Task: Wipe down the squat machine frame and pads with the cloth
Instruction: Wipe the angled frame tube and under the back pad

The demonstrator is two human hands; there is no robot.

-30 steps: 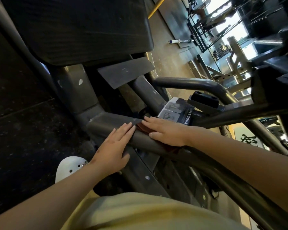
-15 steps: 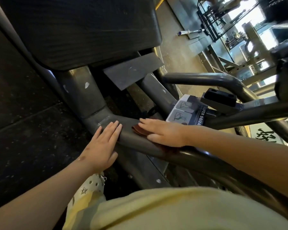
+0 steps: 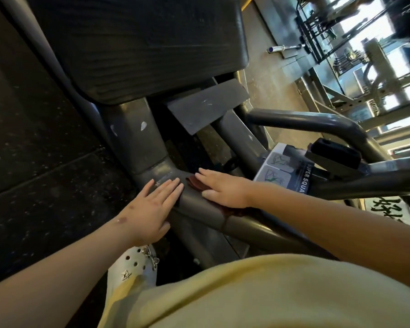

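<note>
The squat machine's grey steel frame tube (image 3: 199,209) runs across the middle of the head view and bends up into a thick post (image 3: 135,140) under the black pad (image 3: 133,43). My right hand (image 3: 223,188) lies flat with straight fingers on a dark red cloth (image 3: 193,182), pressing it onto the tube near the bend. Only the cloth's edges show, by my fingertips and under my wrist. My left hand (image 3: 149,207) rests flat on the same tube just left of the cloth, fingers straight.
A grey plate (image 3: 206,105) juts out under the pad. An exercise label (image 3: 284,171) and a black stopper block (image 3: 334,155) sit right of my hands. Black rubber flooring (image 3: 33,162) lies at left. Racks and a barbell handle (image 3: 284,48) stand far back.
Both hands have slid left along the tube toward the bend, the right one carrying the cloth under it. My view has shifted closer to the post and pad.
</note>
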